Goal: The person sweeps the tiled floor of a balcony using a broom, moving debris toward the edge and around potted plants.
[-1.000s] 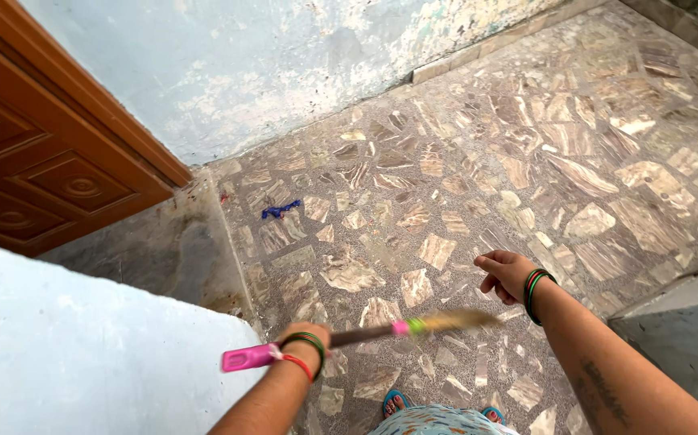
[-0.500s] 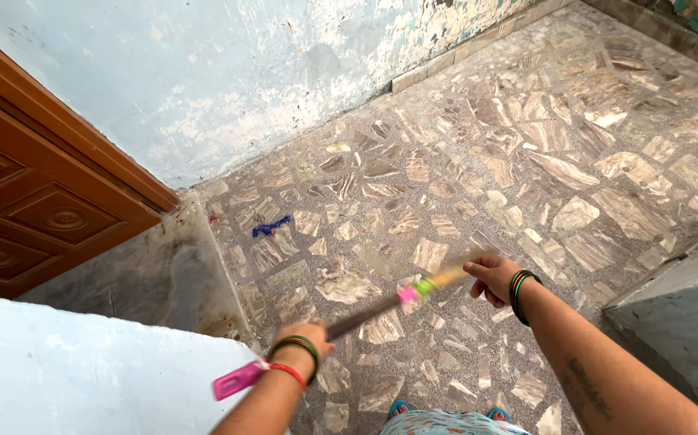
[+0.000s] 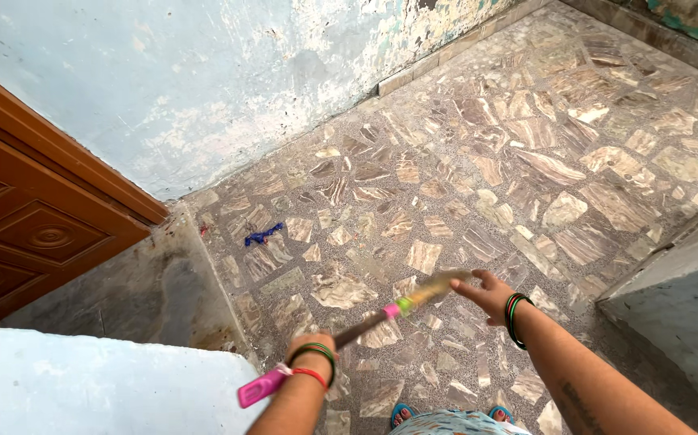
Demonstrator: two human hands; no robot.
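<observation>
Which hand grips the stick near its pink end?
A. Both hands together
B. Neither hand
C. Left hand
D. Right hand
C: the left hand is closed around the stick just above its pink end, while the right hand sits open-fingered by the far, blurred end.

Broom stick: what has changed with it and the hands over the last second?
The broom stick has swung from near level to slanting up toward the right hand, which moved onto its far end. The left hand kept its grip near the pink handle end. The blue scrap on the floor stayed put.
</observation>
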